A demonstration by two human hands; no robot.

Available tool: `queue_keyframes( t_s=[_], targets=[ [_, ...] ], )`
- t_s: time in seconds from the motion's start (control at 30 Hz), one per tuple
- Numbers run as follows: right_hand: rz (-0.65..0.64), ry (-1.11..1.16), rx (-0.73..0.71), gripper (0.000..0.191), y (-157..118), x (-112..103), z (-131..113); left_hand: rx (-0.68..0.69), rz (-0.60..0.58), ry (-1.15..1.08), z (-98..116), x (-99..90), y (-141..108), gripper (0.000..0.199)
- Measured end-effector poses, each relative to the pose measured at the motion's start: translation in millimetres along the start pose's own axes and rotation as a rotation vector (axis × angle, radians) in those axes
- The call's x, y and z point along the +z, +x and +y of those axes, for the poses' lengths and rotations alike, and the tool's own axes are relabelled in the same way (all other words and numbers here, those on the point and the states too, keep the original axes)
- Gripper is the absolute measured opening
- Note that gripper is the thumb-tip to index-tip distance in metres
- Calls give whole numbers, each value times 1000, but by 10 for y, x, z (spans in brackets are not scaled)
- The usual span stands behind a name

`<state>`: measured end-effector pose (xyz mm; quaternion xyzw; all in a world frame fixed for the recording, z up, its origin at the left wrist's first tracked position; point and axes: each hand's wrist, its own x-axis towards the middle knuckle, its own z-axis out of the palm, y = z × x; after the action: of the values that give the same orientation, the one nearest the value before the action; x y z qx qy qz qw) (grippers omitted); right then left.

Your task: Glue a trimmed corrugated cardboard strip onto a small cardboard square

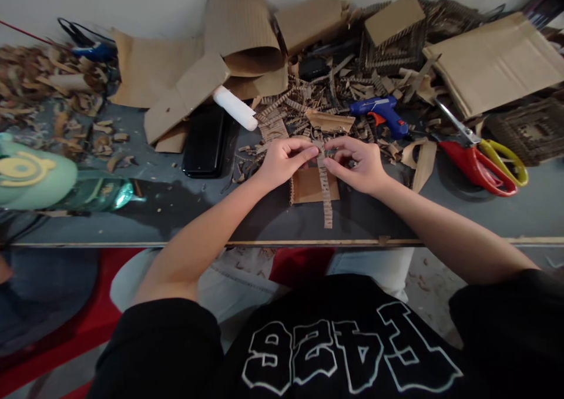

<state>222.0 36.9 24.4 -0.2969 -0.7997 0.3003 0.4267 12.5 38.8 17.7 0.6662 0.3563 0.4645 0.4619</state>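
Observation:
A narrow strip of corrugated cardboard [325,193] hangs between my hands, its lower end pointing toward the table's front edge. My left hand [288,159] pinches near the strip's upper end with thumb and fingers. On the other side, my right hand [356,161] is closed on the same strip, thumb pressed toward the fingers. Under the strip lies a square cardboard piece [306,188] with a ridged left edge. Behind my fingers is a small heap of cut corrugated strips [275,126], and the fingertips partly hide the strip's top.
A blue glue gun [385,116] and red-and-yellow scissors [478,158] lie to the right. Left are a black phone [204,143], a white roll [235,108] and a green bottle [39,173]. Cardboard sheets [497,61] and a curved cardboard piece [240,20] stand behind.

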Motion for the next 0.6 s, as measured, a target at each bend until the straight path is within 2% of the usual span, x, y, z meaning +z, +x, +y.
queue_keyframes(
  t_s=[0.17, 0.33, 0.6],
  targets=[
    [13, -16, 25, 23, 2, 5, -6, 8, -6, 13, -7, -5, 1, 49],
    [-7, -20, 42, 30, 2, 4, 1, 7, 0, 38, 2, -3, -4, 51],
    [12, -13, 42, 24, 0, 11, -9, -4, 7, 67, 20, -6, 5, 52]
  ],
)
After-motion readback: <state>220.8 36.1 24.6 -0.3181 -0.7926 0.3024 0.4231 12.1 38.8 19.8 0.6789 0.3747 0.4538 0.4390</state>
